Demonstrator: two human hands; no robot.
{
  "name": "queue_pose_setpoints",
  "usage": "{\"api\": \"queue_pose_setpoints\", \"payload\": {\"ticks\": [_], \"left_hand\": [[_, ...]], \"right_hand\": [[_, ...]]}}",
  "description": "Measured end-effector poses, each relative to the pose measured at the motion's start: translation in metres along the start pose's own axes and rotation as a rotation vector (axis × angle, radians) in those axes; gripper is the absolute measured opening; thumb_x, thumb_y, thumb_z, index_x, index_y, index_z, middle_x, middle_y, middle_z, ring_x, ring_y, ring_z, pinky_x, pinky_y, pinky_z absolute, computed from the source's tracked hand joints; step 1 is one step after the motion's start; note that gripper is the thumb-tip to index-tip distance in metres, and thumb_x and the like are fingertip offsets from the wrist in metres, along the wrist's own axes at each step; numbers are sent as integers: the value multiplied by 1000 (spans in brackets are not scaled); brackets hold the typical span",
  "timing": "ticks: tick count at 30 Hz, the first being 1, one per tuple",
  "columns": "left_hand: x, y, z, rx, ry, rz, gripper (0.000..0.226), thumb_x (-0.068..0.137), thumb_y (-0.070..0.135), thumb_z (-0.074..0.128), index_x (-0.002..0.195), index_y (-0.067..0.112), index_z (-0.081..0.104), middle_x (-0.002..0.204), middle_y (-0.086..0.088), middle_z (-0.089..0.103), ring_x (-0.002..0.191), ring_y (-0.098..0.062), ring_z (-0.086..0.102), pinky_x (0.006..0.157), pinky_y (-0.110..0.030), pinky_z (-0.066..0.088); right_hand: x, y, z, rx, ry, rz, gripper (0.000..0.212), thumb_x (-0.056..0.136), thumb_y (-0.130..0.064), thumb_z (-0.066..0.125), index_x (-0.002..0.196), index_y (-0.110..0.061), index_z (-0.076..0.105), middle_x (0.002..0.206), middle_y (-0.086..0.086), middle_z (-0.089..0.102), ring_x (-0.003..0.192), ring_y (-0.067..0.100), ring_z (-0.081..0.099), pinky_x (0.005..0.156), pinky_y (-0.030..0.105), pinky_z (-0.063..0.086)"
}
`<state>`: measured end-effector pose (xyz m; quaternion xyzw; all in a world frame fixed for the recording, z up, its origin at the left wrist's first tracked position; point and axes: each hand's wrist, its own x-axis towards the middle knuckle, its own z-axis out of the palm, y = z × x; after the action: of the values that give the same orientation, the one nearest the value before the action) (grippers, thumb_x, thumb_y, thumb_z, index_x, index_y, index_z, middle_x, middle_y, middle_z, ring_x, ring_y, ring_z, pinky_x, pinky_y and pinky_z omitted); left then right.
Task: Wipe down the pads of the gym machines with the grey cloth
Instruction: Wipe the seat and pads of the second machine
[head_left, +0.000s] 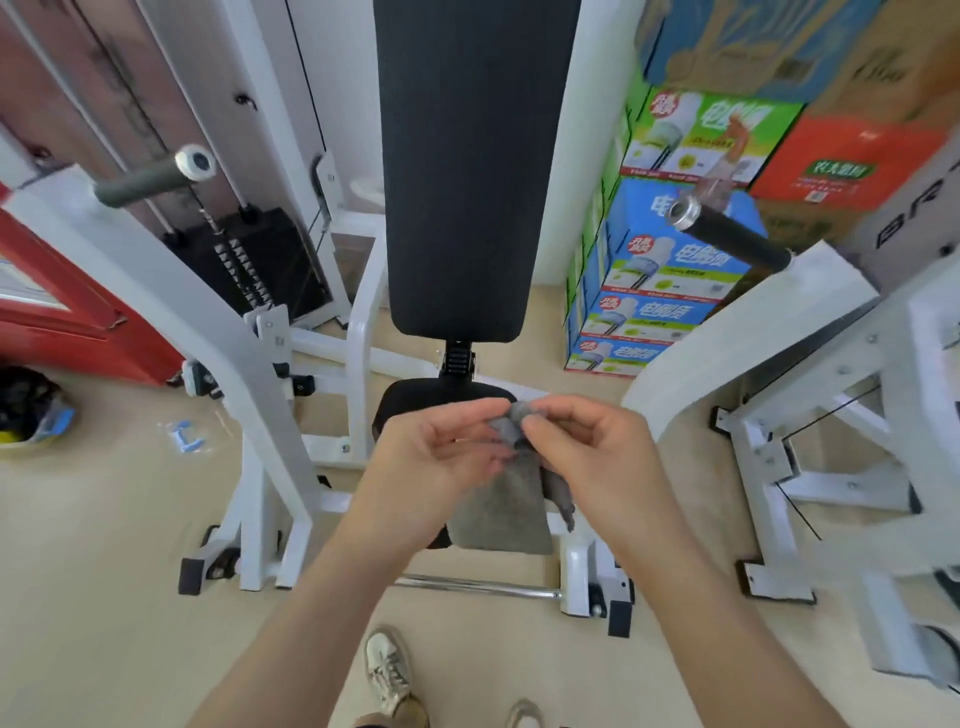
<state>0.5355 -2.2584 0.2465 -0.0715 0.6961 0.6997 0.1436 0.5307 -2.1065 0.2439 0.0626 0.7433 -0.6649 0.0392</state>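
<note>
Head view: we pinch the cloth (511, 491) at its top edge with left hand (434, 462) and right hand (589, 457), apparently refolding it above the seat pad (415, 397).

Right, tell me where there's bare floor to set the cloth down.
Bare beige floor lies open left of the machine's white frame, below the blue scrap. A narrower patch sits between the chrome bar and the shoe. The stacked boxes crowd the right.
</note>
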Motion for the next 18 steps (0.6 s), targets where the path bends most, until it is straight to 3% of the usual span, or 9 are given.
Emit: {"api": "queue_pose_setpoints", "payload": {"ticks": [5,8,10,13,16,18], "left_hand": [[-36,49,35,421,134,264,24,80,8,72,88,31,75,76,15,74,71,0,69,75,-22,56],[-47,61,57,647,122,423,8,75,26,78,75,30,71,66,16,66,60,-6,61,61,-22,50],[-46,62,67,686,80,468,15,75,37,76,68,28,66,56,12,55,53,-8,49,52,-21,41],[-37,62,79,633,-149,369,30,71,62,64,68,32,64,73,14,53,68,-3,48,64,-17,38],[-28,59,90,738,-447,231,49,67,75,59,82,30,71,105,7,57,100,-7,56,87,-31,49],[-23,59,99,761,-487,223,50,68,71,65,82,24,73,101,3,64,98,-16,62,89,-43,52]], "right_hand": [[-37,-40,-42,31,-145,-73,24,80,5,71,96,-13,68,87,-1,75,82,10,70,77,23,55],[-51,-51,-69,-8,-181,-105,30,78,6,72,97,-17,65,85,1,74,80,12,68,75,23,55],[-60,-57,-89,-35,-191,-132,30,80,4,70,94,-23,67,87,2,75,82,13,70,76,25,56],[-69,-62,-119,-6,-178,-173,29,84,6,65,88,-23,66,81,-2,73,76,9,67,69,22,52],[-72,-65,-150,4,-138,-200,28,86,9,61,87,-19,64,80,-5,69,75,6,62,69,19,48],[-71,-65,-172,-1,-72,-220,30,84,7,60,84,-22,64,81,-6,68,76,6,60,69,18,47]]}}
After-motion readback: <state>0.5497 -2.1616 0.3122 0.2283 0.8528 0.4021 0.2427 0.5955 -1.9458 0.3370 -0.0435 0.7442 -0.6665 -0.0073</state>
